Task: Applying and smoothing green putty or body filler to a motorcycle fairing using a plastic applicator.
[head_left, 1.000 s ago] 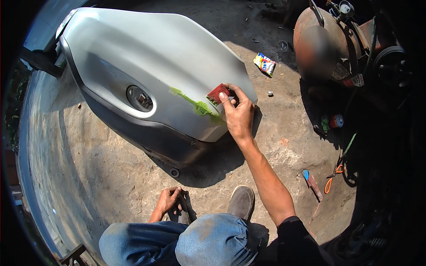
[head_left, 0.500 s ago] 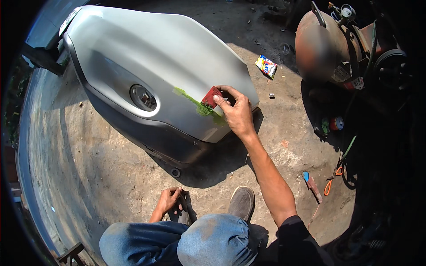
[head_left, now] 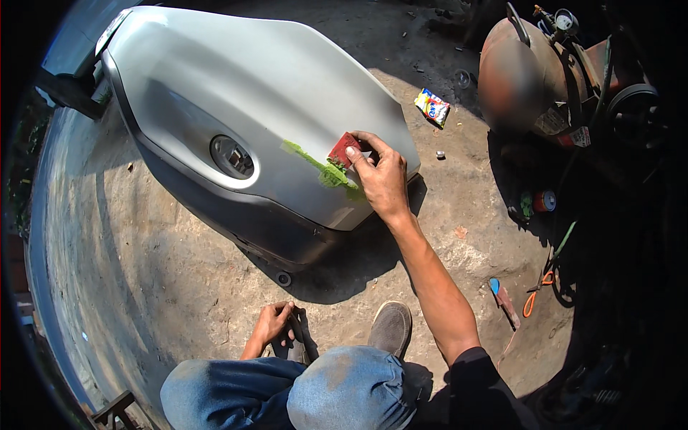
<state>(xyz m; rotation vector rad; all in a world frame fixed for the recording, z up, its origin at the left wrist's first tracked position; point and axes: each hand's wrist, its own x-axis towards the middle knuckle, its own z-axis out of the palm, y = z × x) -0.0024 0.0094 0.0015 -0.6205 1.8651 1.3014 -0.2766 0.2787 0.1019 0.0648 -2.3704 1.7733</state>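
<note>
Concrete ground (head_left: pixel 165 251) carried everything. A silver-and-dark-grey curved panel (head_left: pixel 236 79) lay across its upper left, and a rusty tank (head_left: pixel 494 64) stood at its upper right edge. The right hand (head_left: pixel 383 175) reached over the panel's right end, thumb and fingers pinched together on a red flat piece. The left hand (head_left: pixel 269 324) hung low, below the panel's lower edge, its fingers loosely bent; whether they held anything could not be told. Green paste (head_left: pixel 332 176) ran slantwise down toward the panel's lower right corner. Beyond the panel's right edge lay a crumpled bright packet (head_left: pixel 433 107). The red flat piece (head_left: pixel 340 147) was over the paste near the panel's right end, its lower edge smeared green. A red can (head_left: pixel 546 201) lay toward the ground's right edge.
</note>
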